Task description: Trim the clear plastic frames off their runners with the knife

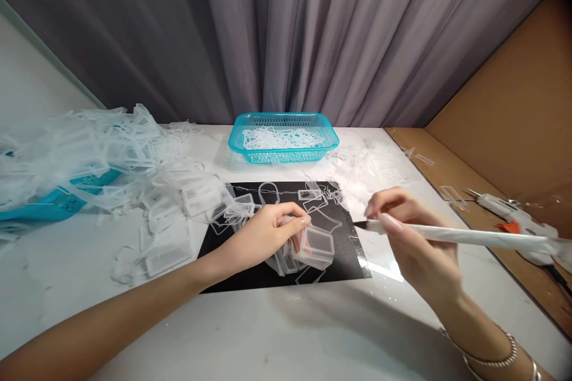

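fingers of the left hand (263,232) seemingly pinch a clear case (320,247) steady over the black mat (250,280); right of it, the right hand (420,244) grips a white tool (487,239).

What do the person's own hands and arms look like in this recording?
The left hand and right hand are ungloved, with no sleeves in view. The right wrist wears a silver-toned, beaded-looking bracelet and a smoother silver-toned band. The left wrist shows no jewellery.
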`<state>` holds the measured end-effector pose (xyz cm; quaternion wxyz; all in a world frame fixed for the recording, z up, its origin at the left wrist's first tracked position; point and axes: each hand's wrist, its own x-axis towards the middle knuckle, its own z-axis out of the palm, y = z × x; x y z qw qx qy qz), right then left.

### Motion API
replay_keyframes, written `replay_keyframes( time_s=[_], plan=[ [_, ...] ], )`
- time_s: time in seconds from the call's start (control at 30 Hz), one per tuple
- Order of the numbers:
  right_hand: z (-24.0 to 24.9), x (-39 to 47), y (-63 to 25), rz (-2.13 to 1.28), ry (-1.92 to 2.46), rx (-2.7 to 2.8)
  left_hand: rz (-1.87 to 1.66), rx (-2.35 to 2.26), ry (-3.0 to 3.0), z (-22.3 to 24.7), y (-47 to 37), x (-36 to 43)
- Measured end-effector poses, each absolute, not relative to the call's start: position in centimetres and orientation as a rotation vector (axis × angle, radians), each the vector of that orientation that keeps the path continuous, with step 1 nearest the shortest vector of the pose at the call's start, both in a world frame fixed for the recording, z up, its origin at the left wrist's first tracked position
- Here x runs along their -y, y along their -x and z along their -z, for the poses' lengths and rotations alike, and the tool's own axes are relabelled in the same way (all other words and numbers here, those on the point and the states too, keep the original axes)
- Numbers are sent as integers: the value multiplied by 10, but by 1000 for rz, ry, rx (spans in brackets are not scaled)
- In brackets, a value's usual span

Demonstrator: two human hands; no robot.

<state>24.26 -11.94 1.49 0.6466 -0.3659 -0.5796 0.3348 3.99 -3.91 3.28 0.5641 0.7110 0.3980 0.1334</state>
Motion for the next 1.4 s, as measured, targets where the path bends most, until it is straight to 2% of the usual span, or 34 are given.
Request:
replay_keyframes(
  time_s=[0.1, 0.23, 0.37, 0.47, 0.67, 0.87, 1.13, 1.4],
  plan=[
    [-20, 122, -242, -911, 832, 1434, -325, -953, -1632, -31, -42, 38],
    [-20, 115, -234, -1113, 1221, 1448, -336, -912, -1672, -33, -42, 40],
    [-13, 107, -229, -1412, 1101, 1327, -333, -844, -1704, -35, -41, 42],
    [-10, 105, -228, -1506, 1099, 1290, -329, -819, -1704, -34, -41, 44],
    [-6, 104, -229, -1468, 1251, 1253, -304, -823, -1683, -34, -42, 44],
    [-5, 104, -232, -1444, 1262, 1221, -139, -842, -1667, -35, -36, 39],
    [-7, 105, -232, -1405, 1239, 1295, -134, -845, -1660, -38, -36, 40],
    [-16, 113, -225, -1151, 1380, 1483, -203, -906, -1631, -34, -35, 41]
  ],
)
